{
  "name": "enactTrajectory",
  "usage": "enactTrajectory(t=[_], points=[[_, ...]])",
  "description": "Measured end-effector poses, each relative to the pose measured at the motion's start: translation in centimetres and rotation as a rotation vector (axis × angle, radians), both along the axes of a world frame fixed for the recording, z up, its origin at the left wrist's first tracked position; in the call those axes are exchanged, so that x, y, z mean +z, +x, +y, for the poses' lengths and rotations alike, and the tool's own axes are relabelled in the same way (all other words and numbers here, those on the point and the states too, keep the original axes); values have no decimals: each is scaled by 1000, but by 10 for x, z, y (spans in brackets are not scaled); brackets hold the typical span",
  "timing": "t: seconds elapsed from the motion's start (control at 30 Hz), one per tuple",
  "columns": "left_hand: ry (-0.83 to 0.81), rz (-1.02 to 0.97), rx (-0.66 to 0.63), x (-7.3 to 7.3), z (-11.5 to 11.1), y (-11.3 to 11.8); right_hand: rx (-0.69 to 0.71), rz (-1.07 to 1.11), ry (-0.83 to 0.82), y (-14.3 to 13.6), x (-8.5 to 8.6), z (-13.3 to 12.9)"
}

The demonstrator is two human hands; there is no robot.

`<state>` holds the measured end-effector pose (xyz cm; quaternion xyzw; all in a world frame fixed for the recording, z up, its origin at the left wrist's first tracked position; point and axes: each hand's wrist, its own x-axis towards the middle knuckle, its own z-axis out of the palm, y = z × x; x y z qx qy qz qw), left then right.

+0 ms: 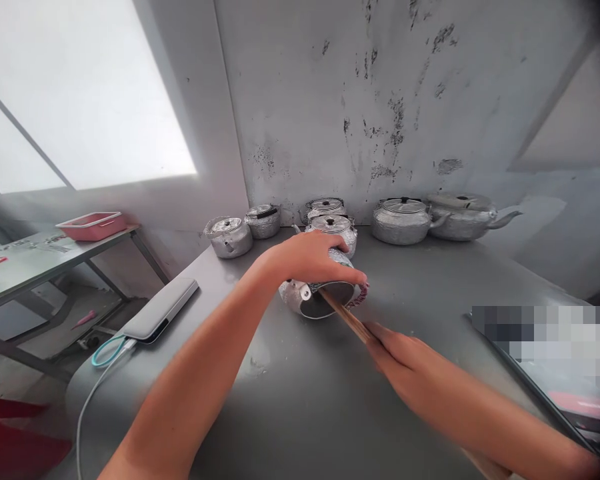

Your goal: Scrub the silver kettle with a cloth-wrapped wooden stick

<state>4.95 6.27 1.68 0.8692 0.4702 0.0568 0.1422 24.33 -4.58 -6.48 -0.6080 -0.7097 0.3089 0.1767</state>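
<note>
A silvery hammered metal kettle lies tipped on the grey table, its dark round mouth facing me. My left hand grips it from above, with the thumb along the rim and some fingers hidden behind the body. Something dark red is wrapped at its right side. In my right hand is a long wooden stick, held with closed fingers. The stick's far end reaches into the kettle's mouth, so its tip is hard to see; its near end shows below my right wrist.
Behind stand several lidded metal kettles, including one at the left, one at the right and one with a long spout. A grey power bank with a cable lies left. Beyond is a side table with a pink basket.
</note>
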Motion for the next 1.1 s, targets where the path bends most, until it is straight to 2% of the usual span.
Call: enactTrajectory(t=[0.1, 0.3, 0.5, 0.63, 0.8, 0.97, 1.1], points=[[-4, 28, -2, 2, -2, -2, 18, 12, -90, -1, 1, 1], [-48, 81, -5, 5, -2, -8, 15, 45, -140, -3, 9, 2], [-32, -10, -56, 11, 3, -17, -69, 179, -373, -4, 9, 3], [-73, -13, -133, 14, 8, -25, -95, 140, -408, -8, 12, 5], [-80, -69, -74, 10, 14, -23, -111, 142, -424, -10, 13, 7], [-121, -84, -75, 8, 9, -13, -109, 198, -410, -9, 8, 4], [-137, -83, -58, 8, 6, -9, -102, 190, -469, -12, 4, 0]])
